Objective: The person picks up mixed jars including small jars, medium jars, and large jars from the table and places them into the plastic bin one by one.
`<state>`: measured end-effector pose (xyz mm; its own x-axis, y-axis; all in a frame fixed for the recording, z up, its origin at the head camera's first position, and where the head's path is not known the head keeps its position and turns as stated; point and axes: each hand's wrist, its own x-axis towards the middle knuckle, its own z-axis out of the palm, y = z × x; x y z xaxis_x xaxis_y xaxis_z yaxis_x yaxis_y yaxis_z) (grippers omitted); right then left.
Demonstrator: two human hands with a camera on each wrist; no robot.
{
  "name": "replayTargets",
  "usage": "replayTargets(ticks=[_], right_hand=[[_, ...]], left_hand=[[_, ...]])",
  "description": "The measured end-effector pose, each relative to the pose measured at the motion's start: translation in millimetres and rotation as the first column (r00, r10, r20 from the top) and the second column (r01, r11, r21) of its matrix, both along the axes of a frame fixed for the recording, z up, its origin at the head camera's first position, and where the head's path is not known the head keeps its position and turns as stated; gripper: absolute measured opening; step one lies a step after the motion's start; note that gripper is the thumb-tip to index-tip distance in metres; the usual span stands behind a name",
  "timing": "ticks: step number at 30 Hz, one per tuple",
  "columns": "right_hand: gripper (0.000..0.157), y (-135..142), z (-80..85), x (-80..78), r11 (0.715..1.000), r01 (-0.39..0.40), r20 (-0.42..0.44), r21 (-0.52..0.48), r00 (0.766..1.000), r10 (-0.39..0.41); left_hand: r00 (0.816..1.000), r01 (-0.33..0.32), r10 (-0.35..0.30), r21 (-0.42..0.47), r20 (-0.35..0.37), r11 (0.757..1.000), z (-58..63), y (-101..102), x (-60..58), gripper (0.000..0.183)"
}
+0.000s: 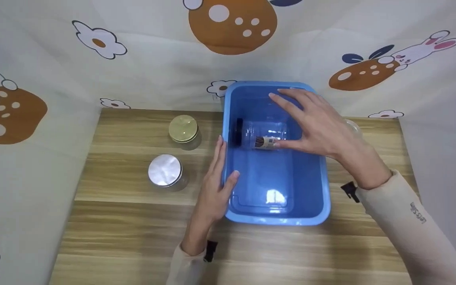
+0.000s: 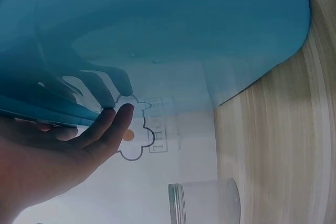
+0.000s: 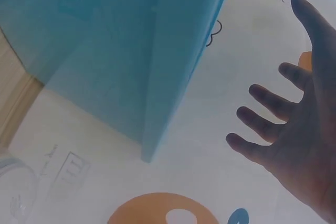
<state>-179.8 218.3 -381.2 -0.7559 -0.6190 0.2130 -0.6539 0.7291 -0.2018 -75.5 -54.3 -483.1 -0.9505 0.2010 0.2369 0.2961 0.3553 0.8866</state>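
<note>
A blue plastic bin (image 1: pixel 277 221) stands on the wooden table. Inside, a clear jar (image 1: pixel 249 133) with a black lid and a small printed label lies on its side. My left hand (image 1: pixel 214 192) rests along the bin's left side, fingers extended against the outer wall and thumb over the rim. In the left wrist view those fingers (image 2: pixel 107 132) look straight beside the blue wall. Above the bin's right rim, my right hand (image 1: pixel 317 124) hovers with fingers and thumb spread, overlapping the jar's label in the head view. Nothing is in its grasp in the right wrist view.
Left of the bin stand a gold-lidded clear jar (image 1: pixel 183 128) and, nearer, a silver-lidded one (image 1: pixel 165 170). Another clear round container (image 1: pixel 353 126) is partly hidden behind my right wrist. Patterned cloth (image 1: pixel 149 71) walls the table at the back and both sides.
</note>
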Motion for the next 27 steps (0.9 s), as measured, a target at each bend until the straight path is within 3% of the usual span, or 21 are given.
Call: replayTargets(ticks=[7,19,27], right_hand=[[0.101,16.5,-8.4,6.4,0.999,0.028,0.014,-0.023,1.000,-0.028],[0.103,20.3,-13.7,4.8,0.999,0.035,0.032,-0.041,0.999,-0.034],[0.106,29.5,-17.9,4.0,0.997,0.041,0.050,-0.065,0.998,-0.038]], left_hand=[[0.999,0.007,-0.007,-0.004,0.035,1.000,-0.6,-0.1,0.7,0.066],[1.000,-0.002,0.002,0.005,0.012,1.000,-0.7,0.4,2.0,0.065],[0.999,-0.014,0.015,-0.003,0.035,1.000,-0.8,-0.7,0.7,0.065]])
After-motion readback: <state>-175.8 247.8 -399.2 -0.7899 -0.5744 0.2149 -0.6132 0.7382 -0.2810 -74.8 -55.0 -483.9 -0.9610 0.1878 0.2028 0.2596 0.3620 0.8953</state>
